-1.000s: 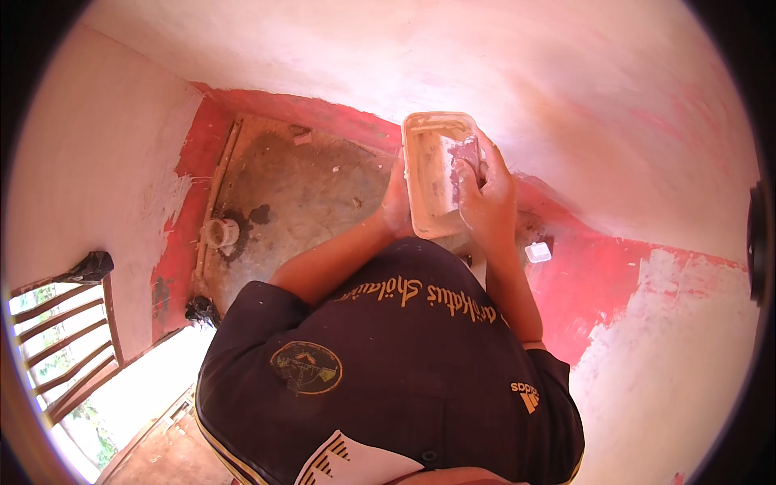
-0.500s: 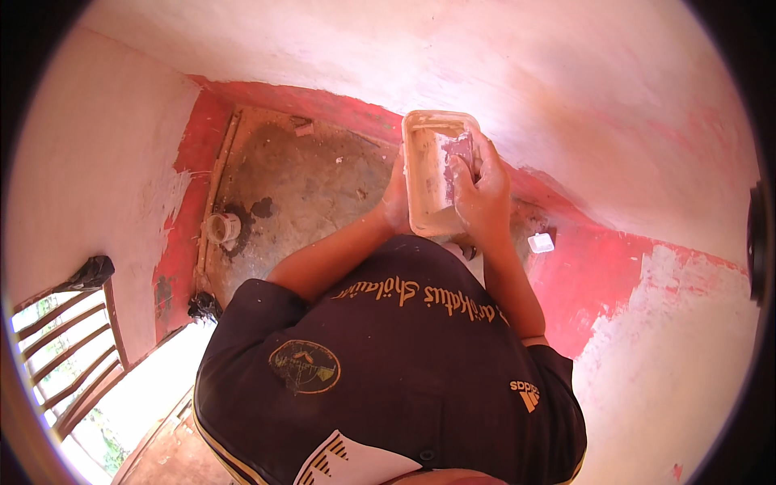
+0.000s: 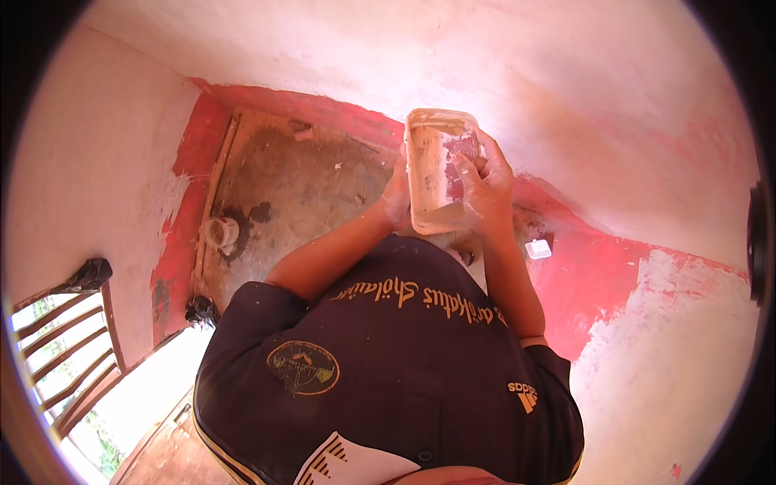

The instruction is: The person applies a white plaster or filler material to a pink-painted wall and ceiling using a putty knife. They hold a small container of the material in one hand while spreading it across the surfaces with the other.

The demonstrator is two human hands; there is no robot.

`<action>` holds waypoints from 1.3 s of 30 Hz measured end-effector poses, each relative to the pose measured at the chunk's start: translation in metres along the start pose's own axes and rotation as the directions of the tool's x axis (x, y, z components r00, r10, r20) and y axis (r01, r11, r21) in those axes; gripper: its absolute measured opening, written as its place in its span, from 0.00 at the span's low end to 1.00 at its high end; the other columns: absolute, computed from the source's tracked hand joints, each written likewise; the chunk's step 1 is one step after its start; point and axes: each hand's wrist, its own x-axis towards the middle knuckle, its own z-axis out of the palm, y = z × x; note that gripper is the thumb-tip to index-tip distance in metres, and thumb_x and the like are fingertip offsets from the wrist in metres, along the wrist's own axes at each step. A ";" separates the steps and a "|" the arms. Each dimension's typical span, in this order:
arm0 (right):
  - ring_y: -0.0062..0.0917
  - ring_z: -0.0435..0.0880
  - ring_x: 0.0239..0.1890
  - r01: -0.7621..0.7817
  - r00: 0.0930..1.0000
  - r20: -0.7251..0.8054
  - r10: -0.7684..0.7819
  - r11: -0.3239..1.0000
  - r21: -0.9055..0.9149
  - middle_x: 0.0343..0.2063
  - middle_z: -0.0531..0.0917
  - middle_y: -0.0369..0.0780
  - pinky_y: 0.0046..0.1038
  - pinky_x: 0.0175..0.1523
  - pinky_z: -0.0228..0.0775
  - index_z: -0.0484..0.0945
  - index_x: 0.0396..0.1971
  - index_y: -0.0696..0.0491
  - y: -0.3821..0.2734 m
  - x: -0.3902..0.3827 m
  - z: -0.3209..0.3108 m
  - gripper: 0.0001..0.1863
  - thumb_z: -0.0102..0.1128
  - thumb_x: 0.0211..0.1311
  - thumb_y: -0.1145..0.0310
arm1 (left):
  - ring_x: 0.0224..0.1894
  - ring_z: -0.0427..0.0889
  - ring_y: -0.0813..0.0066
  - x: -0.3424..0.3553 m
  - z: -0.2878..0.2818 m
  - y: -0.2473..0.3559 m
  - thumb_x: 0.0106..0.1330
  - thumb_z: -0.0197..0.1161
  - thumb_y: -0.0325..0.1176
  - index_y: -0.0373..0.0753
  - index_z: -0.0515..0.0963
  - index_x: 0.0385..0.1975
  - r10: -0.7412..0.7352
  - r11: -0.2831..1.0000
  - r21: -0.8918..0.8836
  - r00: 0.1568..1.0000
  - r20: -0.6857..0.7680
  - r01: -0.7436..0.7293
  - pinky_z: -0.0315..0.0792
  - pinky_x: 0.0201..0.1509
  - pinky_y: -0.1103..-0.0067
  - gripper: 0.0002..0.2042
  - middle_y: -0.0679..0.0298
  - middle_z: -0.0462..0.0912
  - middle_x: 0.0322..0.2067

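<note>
A shallow rectangular plastic tub [image 3: 427,194], pale and smeared with paste, is held up in front of my chest. Its left side rests in my left hand [image 3: 397,194], whose fingers go partly out of sight behind it. My right hand [image 3: 493,186] is closed on a flat, dark-red scraper [image 3: 455,171], thumb on its face and fingers at the tub's right rim. White paste coats the edges of this scraper, which lies inside the tub. Whitish smears mark my right thumb and fingers.
A whitish wall [image 3: 582,89] with a red lower band rises just beyond the tub. On the stained floor stands a small bucket [image 3: 222,232] at the left. A small white lidded container [image 3: 538,249] is at the right. A barred window [image 3: 73,347] sits lower left.
The scraper has shifted slightly and lies flatter in the tub, with more of its dark-red face showing. Tub and hands have moved a little to the right.
</note>
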 end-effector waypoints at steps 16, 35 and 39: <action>0.14 0.82 0.36 -0.102 0.988 -0.109 0.105 0.994 0.034 0.40 0.85 0.40 0.18 0.41 0.77 0.68 0.65 0.59 -0.007 -0.003 -0.036 0.24 0.55 0.69 0.78 | 0.64 0.72 0.66 0.014 -0.011 -0.025 0.65 0.39 0.75 0.45 0.57 0.71 -0.094 0.989 0.114 0.995 0.040 0.089 0.71 0.67 0.66 0.44 0.60 0.69 0.64; 0.18 0.80 0.37 -0.022 0.960 -0.245 0.135 0.910 0.414 0.41 0.81 0.36 0.22 0.40 0.75 0.71 0.56 0.57 -0.010 -0.052 -0.232 0.19 0.60 0.66 0.75 | 0.66 0.70 0.54 0.093 0.053 -0.145 0.66 0.43 0.72 0.46 0.59 0.71 -0.359 0.905 -0.183 0.920 0.154 0.384 0.69 0.67 0.53 0.42 0.58 0.67 0.67; 0.20 0.80 0.42 0.126 0.940 -0.337 0.043 0.877 0.464 0.40 0.79 0.37 0.23 0.46 0.75 0.70 0.51 0.56 0.020 -0.063 -0.347 0.18 0.60 0.63 0.83 | 0.66 0.70 0.52 0.154 0.096 -0.241 0.68 0.39 0.71 0.46 0.60 0.71 -0.321 0.947 0.047 0.941 0.107 0.318 0.70 0.66 0.52 0.40 0.57 0.67 0.67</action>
